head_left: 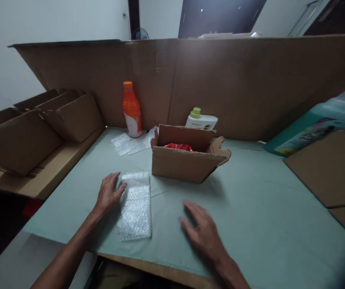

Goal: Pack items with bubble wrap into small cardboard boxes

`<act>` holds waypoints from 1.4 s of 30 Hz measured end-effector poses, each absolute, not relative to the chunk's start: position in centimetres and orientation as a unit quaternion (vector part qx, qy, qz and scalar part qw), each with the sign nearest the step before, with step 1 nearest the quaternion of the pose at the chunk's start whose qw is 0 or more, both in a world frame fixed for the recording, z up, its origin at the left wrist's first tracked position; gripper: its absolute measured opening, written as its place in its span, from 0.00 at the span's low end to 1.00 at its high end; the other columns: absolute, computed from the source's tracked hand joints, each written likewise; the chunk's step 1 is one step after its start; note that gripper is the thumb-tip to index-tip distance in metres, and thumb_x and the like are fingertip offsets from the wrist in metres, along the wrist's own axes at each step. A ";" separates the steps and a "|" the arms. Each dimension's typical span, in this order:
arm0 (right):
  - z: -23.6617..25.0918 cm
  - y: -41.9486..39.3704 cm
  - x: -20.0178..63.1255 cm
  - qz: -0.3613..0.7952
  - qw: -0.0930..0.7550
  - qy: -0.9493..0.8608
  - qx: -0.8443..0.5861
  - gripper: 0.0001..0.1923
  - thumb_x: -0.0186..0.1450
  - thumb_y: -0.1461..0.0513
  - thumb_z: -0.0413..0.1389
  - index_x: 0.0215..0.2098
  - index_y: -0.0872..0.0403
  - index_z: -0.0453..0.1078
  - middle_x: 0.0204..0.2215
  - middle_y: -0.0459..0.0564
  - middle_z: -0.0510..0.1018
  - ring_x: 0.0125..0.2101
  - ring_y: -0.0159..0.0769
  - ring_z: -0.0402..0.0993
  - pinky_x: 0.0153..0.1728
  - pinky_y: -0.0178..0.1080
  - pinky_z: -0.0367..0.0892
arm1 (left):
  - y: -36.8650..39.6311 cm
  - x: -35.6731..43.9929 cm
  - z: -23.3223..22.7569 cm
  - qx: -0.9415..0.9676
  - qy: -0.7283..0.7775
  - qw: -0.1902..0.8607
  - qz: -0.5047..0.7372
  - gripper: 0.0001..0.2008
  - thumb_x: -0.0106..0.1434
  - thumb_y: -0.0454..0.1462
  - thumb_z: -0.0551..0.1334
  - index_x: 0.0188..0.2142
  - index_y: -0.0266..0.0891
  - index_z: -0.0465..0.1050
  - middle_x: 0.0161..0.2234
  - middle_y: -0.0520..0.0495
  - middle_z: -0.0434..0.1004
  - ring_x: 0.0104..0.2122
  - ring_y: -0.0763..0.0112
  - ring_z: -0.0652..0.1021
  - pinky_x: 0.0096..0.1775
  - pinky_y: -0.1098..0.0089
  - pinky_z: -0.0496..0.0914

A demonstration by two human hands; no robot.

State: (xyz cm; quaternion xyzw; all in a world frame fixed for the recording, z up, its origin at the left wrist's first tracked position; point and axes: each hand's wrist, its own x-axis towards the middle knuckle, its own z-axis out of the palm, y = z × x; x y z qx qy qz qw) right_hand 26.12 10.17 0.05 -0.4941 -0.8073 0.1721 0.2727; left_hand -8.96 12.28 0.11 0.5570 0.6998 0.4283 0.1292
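A sheet of bubble wrap (135, 206) lies flat on the pale green table top (250, 208). My left hand (108, 193) rests on the sheet's left edge, fingers spread. Right of the sheet, my right hand (201, 228) hovers just over the table with its fingers apart and nothing in it. Behind both hands stands a small open cardboard box (184, 162) with something red (179, 147) inside.
An orange bottle (131, 109) and a white bottle with a green cap (201, 119) stand by the cardboard wall (250, 84). More bubble wrap pieces (130, 143) lie near the orange bottle. Folded cartons (34, 136) are stacked left; flat cardboard (329, 168) and a teal package (319, 124) are right.
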 end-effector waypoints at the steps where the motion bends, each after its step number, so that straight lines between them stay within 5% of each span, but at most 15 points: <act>1: 0.3 8.9 24.1 0.188 0.252 -0.836 -0.450 0.27 0.65 0.56 0.58 0.61 0.53 0.69 0.58 0.60 0.75 0.56 0.52 0.72 0.56 0.55 0.66 | 12.4 -9.2 -0.2 0.545 0.709 0.138 0.426 0.23 0.56 0.46 0.65 0.50 0.42 0.76 0.50 0.36 0.77 0.56 0.45 0.72 0.59 0.43 0.63; 4: 0.7 7.0 18.2 0.203 0.203 -0.880 -0.378 0.36 0.59 0.59 0.65 0.64 0.53 0.65 0.65 0.61 0.67 0.61 0.54 0.66 0.58 0.56 0.64 | 13.8 -8.6 0.0 0.537 0.713 0.164 0.420 0.27 0.52 0.46 0.68 0.50 0.41 0.76 0.44 0.38 0.79 0.50 0.47 0.76 0.56 0.46 0.66; 9: 1.2 8.0 17.8 0.197 0.274 -0.863 -0.376 0.18 0.61 0.70 0.55 0.46 0.49 0.78 0.58 0.57 0.76 0.57 0.50 0.71 0.57 0.56 0.64 | 13.9 -6.8 2.3 0.546 0.686 0.241 0.416 0.17 0.53 0.45 0.66 0.40 0.40 0.79 0.32 0.46 0.80 0.33 0.60 0.77 0.41 0.61 0.72; 14: 2.9 7.8 25.4 0.375 0.397 -0.666 -0.508 0.17 0.69 0.54 0.52 0.43 0.51 0.80 0.49 0.55 0.82 0.48 0.46 0.78 0.52 0.45 0.71 | 9.5 -4.4 3.7 0.521 0.641 0.359 0.436 0.24 0.61 0.53 0.59 0.44 0.35 0.76 0.27 0.49 0.77 0.28 0.67 0.76 0.33 0.69 0.70; 20: 1.7 4.9 29.5 0.413 0.417 -0.510 -0.628 0.27 0.64 0.43 0.54 0.36 0.56 0.80 0.33 0.53 0.83 0.37 0.45 0.79 0.41 0.41 0.75 | 7.4 -1.1 2.6 0.486 0.620 0.419 0.452 0.25 0.59 0.53 0.61 0.46 0.34 0.74 0.28 0.49 0.75 0.28 0.68 0.76 0.35 0.67 0.71; 26: 0.8 3.9 30.5 0.382 0.421 -0.563 -0.600 0.18 0.62 0.51 0.58 0.40 0.53 0.81 0.39 0.53 0.84 0.43 0.46 0.80 0.50 0.44 0.73 | 8.5 0.6 2.2 0.531 0.614 0.398 0.428 0.29 0.54 0.48 0.65 0.52 0.35 0.73 0.48 0.37 0.78 0.45 0.57 0.78 0.46 0.58 0.72; 30: 0.9 3.8 31.1 0.356 0.425 -0.618 -0.557 0.14 0.62 0.54 0.57 0.38 0.52 0.82 0.43 0.55 0.84 0.47 0.46 0.80 0.55 0.46 0.71 | 8.6 1.7 2.1 0.560 0.592 0.416 0.403 0.34 0.53 0.42 0.64 0.59 0.36 0.67 0.51 0.36 0.77 0.49 0.55 0.77 0.51 0.55 0.70; 36: 1.8 3.6 32.0 0.438 0.374 -0.625 -0.527 0.16 0.64 0.51 0.58 0.37 0.54 0.80 0.37 0.53 0.83 0.42 0.45 0.79 0.47 0.42 0.73 | 6.7 1.1 2.0 0.691 0.485 0.319 0.430 0.06 0.60 0.34 0.57 0.33 0.40 0.73 0.36 0.45 0.78 0.42 0.61 0.77 0.48 0.59 0.71; 39: 2.0 4.8 31.4 0.414 0.389 -0.591 -0.573 0.20 0.66 0.48 0.54 0.30 0.55 0.76 0.27 0.48 0.79 0.30 0.38 0.75 0.33 0.36 0.71 | 4.4 0.1 2.6 0.766 0.388 0.307 0.411 0.05 0.59 0.32 0.56 0.33 0.41 0.70 0.39 0.45 0.79 0.48 0.58 0.76 0.50 0.58 0.71; 42: 1.9 6.8 30.8 0.338 0.376 -0.609 -0.612 0.21 0.67 0.48 0.51 0.29 0.55 0.75 0.23 0.46 0.76 0.26 0.35 0.71 0.29 0.35 0.67 | 1.7 -0.5 3.5 0.825 0.365 0.286 0.322 0.12 0.56 0.28 0.56 0.38 0.42 0.71 0.43 0.45 0.79 0.53 0.57 0.74 0.54 0.54 0.68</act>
